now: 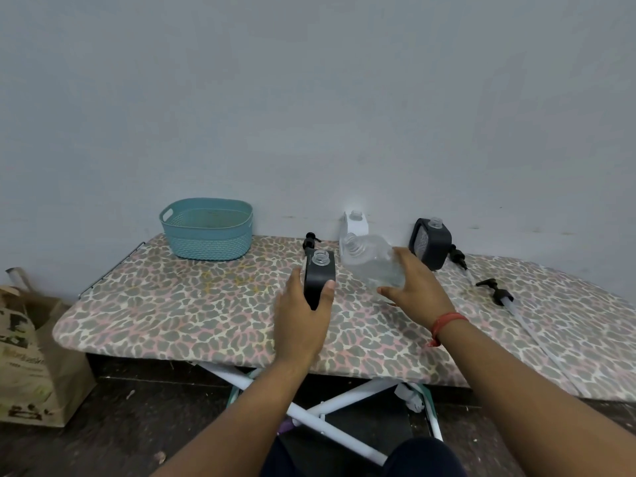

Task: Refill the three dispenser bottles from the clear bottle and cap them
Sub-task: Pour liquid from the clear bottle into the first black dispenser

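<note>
My left hand (303,318) grips a black dispenser bottle (318,275) that stands uncapped on the ironing board (172,311). My right hand (414,287) holds the clear bottle (370,259), tilted with its open mouth toward the black bottle's neck. A white dispenser bottle (354,223) stands uncapped behind it, by the wall. A second black dispenser bottle (430,241) stands open at the back right. Three black pump caps lie loose: one (309,239) behind the held black bottle, one (457,258) beside the right black bottle, one (499,292) further right.
A teal plastic basket (206,228) stands at the board's back left. A paper bag (31,356) sits on the floor to the left. The board's white crossed legs (330,404) show below its front edge. A wall runs right behind the board.
</note>
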Action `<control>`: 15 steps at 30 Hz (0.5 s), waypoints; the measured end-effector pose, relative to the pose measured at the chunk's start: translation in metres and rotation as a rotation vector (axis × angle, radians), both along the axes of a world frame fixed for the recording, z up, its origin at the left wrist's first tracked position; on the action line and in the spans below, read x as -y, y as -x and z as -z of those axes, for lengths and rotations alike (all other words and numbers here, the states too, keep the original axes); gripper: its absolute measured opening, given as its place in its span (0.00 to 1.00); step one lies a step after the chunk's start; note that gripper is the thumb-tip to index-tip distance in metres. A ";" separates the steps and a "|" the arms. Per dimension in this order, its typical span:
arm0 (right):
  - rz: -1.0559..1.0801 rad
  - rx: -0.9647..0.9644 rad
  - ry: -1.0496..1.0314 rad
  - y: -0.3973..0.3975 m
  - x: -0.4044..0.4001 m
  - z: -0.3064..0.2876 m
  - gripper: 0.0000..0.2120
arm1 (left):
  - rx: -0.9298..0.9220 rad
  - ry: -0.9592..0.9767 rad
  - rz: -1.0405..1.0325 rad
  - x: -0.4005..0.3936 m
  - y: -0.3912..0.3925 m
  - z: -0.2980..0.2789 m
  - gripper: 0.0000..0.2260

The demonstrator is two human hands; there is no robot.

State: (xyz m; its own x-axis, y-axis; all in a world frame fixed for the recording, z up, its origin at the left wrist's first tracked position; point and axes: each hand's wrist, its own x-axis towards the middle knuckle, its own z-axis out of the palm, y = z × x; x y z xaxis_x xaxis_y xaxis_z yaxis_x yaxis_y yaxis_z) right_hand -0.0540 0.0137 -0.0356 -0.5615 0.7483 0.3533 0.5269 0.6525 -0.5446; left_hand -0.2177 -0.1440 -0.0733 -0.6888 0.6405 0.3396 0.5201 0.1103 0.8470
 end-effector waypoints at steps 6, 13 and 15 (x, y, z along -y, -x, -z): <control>0.026 0.114 -0.136 0.002 -0.003 -0.004 0.39 | -0.339 0.133 0.026 0.001 0.041 -0.013 0.46; 0.069 0.228 -0.249 0.002 -0.005 -0.012 0.37 | -0.617 0.344 0.115 -0.003 0.066 -0.022 0.47; 0.073 0.241 -0.258 0.002 -0.005 -0.015 0.37 | -0.636 0.381 0.118 -0.005 0.067 -0.024 0.49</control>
State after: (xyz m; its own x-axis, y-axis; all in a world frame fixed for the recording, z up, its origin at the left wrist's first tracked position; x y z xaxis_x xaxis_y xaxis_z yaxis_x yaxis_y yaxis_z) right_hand -0.0561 0.0188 -0.0203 -0.6000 0.6929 0.3997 0.6704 0.7082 -0.2213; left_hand -0.2844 -0.1393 -0.0491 -0.3529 0.8511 0.3887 0.9231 0.2488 0.2932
